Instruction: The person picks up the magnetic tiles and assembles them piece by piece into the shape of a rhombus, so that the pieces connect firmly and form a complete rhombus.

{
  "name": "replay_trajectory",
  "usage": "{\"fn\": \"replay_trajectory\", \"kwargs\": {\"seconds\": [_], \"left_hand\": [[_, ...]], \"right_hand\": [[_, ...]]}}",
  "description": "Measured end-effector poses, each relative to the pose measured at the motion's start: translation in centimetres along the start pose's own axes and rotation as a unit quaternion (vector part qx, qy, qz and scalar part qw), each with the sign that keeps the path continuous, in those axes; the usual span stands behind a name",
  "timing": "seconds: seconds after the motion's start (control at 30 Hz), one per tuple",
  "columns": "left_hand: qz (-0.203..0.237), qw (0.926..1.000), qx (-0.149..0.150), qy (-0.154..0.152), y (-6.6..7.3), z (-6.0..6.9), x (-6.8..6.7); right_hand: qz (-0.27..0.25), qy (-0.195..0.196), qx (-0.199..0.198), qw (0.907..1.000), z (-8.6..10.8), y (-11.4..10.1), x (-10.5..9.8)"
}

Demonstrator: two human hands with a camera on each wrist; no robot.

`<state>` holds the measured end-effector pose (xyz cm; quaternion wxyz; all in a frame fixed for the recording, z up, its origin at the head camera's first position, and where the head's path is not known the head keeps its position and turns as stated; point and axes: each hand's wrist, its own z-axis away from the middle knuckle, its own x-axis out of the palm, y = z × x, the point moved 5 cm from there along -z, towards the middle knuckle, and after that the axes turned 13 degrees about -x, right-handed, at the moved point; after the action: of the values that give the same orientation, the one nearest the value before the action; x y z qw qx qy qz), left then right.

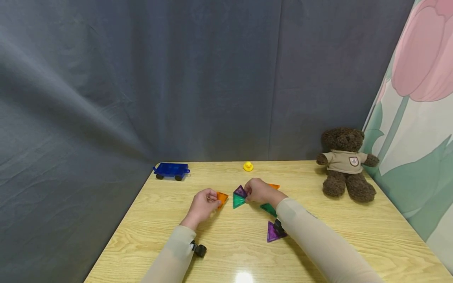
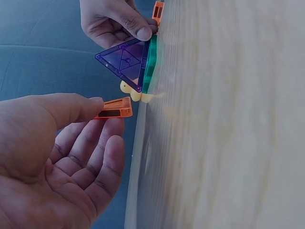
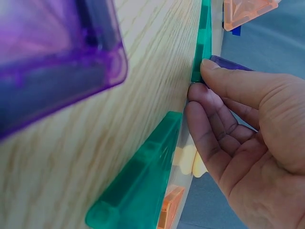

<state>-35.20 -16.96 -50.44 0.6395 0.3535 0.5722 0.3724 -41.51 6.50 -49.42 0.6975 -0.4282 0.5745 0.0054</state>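
My left hand (image 1: pixel 202 206) pinches an orange triangular magnetic tile (image 1: pixel 222 199) between thumb and fingers, raised off the table. With its fingertips my right hand (image 1: pixel 260 192) pinches a corner of a dark purple triangular magnetic tile (image 1: pixel 240 191). In the left wrist view that purple tile (image 2: pixel 125 61) stands up at an angle, its edge against a green triangular tile (image 2: pixel 150 64). The right thumb lies close to where the two meet. A second green tile (image 1: pixel 269 209) lies partly under the right forearm. Another purple tile (image 1: pixel 274 232) rests nearer the front, partly covered by the right wrist camera.
Behind the right hand, another orange tile (image 1: pixel 275 186) shows in part. A yellow rubber duck (image 1: pixel 248 166) sits at the table's back edge. A blue wheeled toy base (image 1: pixel 171 170) stands at the back left, and a brown teddy bear (image 1: pixel 342 165) sits at the back right.
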Motion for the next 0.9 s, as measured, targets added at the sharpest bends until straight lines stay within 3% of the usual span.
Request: {"fn": "replay_trajectory", "kwargs": {"seconds": [0.9], "left_hand": [[0.011, 0.9999, -0.010, 0.005, 0.3, -1.2, 1.1]], "right_hand": [[-0.002, -0.010, 0.007, 0.9999, -0.4, -0.2, 0.4]]}}
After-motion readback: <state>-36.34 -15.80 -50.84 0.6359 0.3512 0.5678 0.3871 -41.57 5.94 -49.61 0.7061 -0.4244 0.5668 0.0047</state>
